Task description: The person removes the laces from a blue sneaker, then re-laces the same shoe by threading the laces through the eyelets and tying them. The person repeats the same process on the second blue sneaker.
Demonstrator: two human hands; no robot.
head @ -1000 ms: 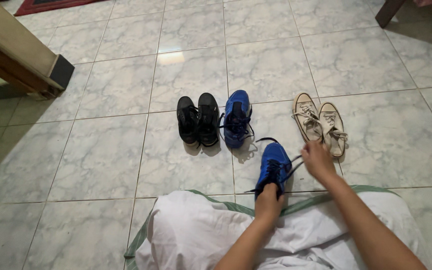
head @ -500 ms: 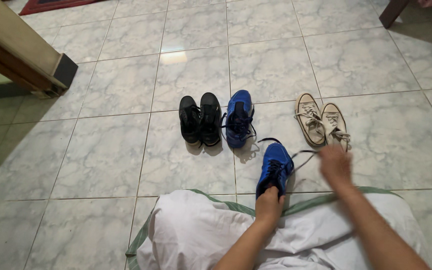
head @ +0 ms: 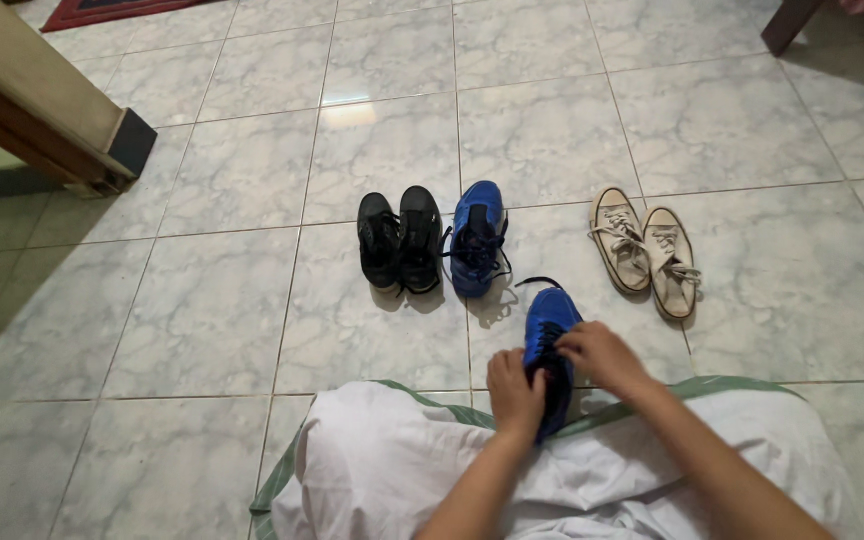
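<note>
- Right hand (head: 600, 358) had come back in from the stretched-out lace position near the beige pair; both hands sat together on the near blue sneaker (head: 549, 345).
- Left hand (head: 514, 392) was curled around that sneaker's heel end, steadying it; right-hand fingers were closed at the laces over the tongue, exact pinch not resolvable.
- Near blue sneaker lay on the tiled floor (head: 212, 300), just ahead of the white cloth on the lap (head: 392, 470).
- Status guess: lacing/tying still in progress, no finished bow visible.
- Second blue sneaker (head: 476, 238) stood beside the black sneakers (head: 400, 241); beige canvas sneakers (head: 644, 250) stood apart, untouched.
</note>
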